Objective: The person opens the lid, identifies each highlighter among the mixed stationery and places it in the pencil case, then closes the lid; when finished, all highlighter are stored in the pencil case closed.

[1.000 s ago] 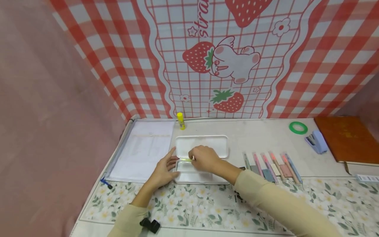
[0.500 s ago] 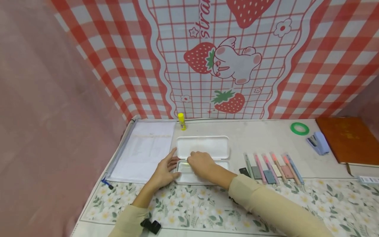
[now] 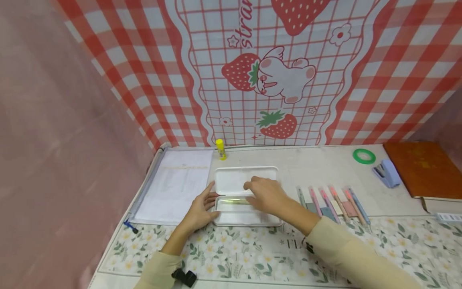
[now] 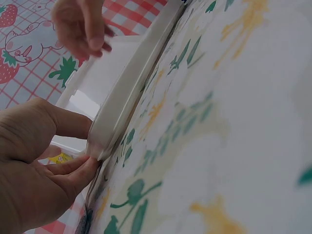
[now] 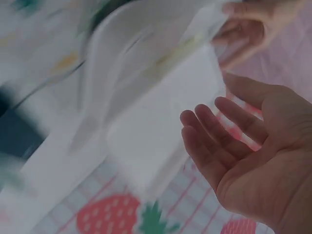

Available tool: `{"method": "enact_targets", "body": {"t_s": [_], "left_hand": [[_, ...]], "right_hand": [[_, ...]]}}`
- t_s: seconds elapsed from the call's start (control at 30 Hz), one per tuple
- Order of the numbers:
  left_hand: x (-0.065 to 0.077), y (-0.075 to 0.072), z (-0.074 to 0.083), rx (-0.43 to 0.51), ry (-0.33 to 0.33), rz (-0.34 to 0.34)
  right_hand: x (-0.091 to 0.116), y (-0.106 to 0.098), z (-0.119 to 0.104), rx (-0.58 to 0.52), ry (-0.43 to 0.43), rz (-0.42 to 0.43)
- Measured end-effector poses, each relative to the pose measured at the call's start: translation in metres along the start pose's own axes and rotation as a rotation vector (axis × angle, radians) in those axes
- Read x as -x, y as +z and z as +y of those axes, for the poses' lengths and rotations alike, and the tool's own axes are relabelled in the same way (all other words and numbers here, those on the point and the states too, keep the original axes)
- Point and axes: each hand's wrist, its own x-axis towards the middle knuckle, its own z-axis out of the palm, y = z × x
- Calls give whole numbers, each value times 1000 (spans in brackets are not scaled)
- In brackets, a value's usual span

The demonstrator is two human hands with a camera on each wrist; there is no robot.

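The head view has a small black piece (image 3: pixel 185 277) at the bottom of the frame, beside the left sleeve (image 3: pixel 159 267), over the floral cover (image 3: pixel 231 257) of the desk. The left hand (image 3: pixel 199 208), left of the lower middle, grips the near end of a white case (image 3: pixel 234 218), its thumb and fingers spread apart along that end; the left wrist view shows fingertips (image 4: pixel 90 163) against the case wall. The right hand (image 3: pixel 266 194) is over the case's right part, moderately wide, fingers loosely bent and apart, with nothing in its grasp; the right wrist view shows its palm side plainly. A yellow-green pen (image 3: pixel 236 202) lies lengthwise inside the case, near the hinge, its right end behind the fingers. Beyond, the lid (image 3: pixel 231 180) is folded back. Right of centre, pens (image 3: pixel 335 197) lie in a row with small blocks (image 3: pixel 348 208); farther off are a stapler (image 3: pixel 387 173), a green tape ring (image 3: pixel 355 159) and, upper middle, a yellow glue stick (image 3: pixel 221 149).
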Motion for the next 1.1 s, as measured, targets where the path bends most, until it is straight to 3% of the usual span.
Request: {"method": "enact_targets", "body": {"t_s": [0.23,0.37,0.53,0.77,1.1], "left_hand": [[1,-1,-2,-10,8,-4],[4,-2,6,-5,9,-9],[9,-4,24,3,7,-37],[11,-3,26,0,1,-45],[8,-5,22,-3,30,-52]], "right_hand": [[43,-31,60,19,133,143],[66,-41,84,36,217,185],[81,-31,96,1,306,133],[78,-3,104,-71,348,53],[71,15,102,49,379,-33]]}}
